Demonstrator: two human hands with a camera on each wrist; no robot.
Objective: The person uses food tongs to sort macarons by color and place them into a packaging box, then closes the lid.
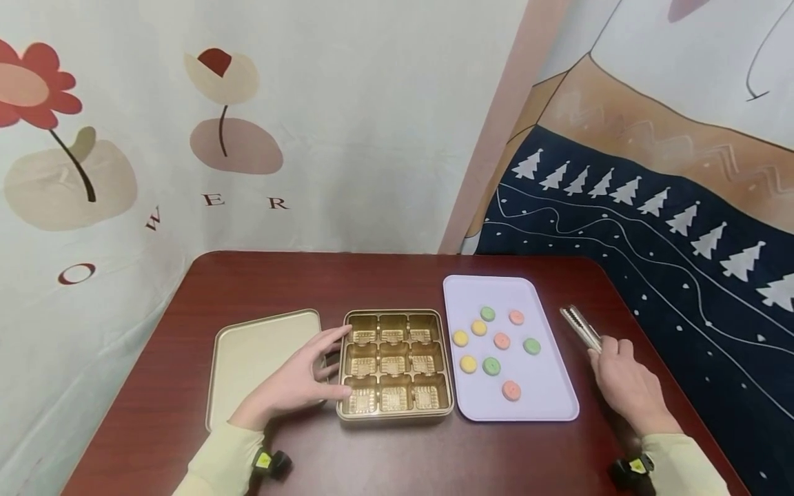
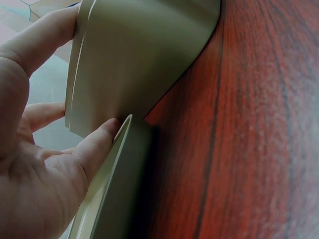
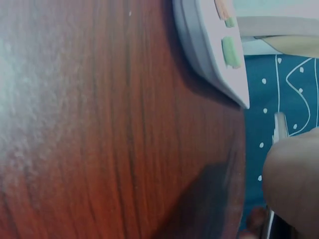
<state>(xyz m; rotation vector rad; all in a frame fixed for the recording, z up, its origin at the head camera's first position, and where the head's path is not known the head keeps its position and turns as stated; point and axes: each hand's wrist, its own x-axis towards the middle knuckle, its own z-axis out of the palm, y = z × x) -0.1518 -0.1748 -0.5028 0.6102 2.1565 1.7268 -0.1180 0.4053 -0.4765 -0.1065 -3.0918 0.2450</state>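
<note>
left hand (image 1: 299,375), fingers loosely spread, touches square gold metal tin (image 1: 397,415); right hand (image 1: 631,383) grips silver metal tongs (image 1: 580,327) near right edge of dark-red wooden tabletop (image 1: 397,458).

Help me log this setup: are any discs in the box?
No, the box is empty, and all nine discs lie on the tray.

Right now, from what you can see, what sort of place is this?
Probably an indoor tabletop workspace, perhaps staged: there's a reddish-brown table, a divided gold tin on it, and a flower-printed backdrop behind. I can't tell what kind of room it's in.
</note>
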